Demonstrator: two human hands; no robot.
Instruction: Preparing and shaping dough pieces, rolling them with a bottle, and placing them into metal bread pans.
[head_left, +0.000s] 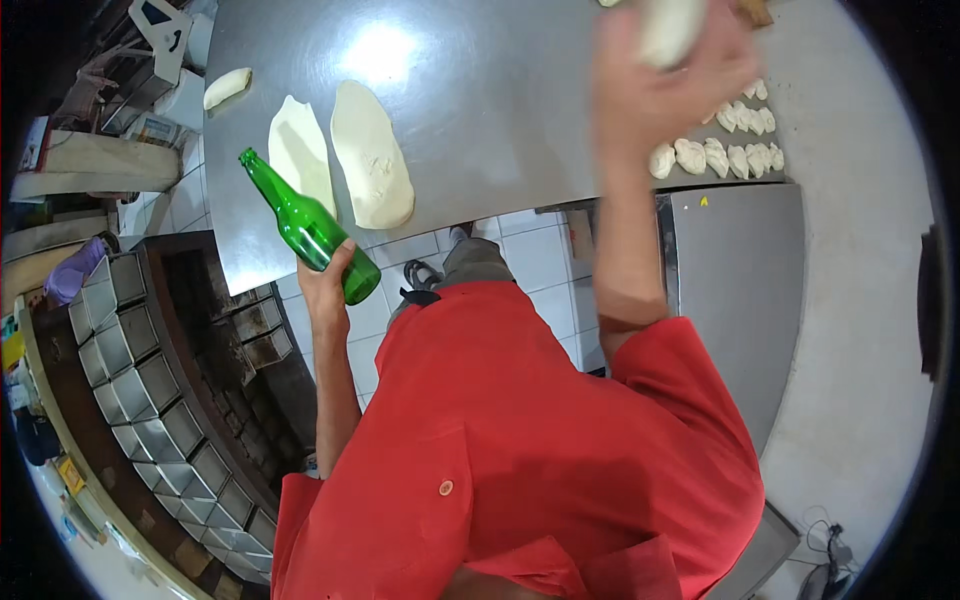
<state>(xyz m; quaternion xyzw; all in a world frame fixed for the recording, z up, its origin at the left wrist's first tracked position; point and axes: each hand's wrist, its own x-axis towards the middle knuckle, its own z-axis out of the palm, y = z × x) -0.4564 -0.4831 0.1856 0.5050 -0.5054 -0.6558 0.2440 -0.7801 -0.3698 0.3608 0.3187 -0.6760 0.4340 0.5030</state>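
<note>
My left hand is wrapped around the lower part of a green glass bottle, which tilts with its neck toward the far left at the table's near edge. Partly behind the bottle lies a flattened strip of dough. Just right of it is a second long flat piece, bumpy on its lower half. My right hand, smeared by motion, is raised over the far right of the table with a pale lump of dough in its grip.
The steel table carries a small dough roll at its left edge. Rows of small dough pieces sit at its right end, beside a grey cabinet. Metal pans are stacked at lower left.
</note>
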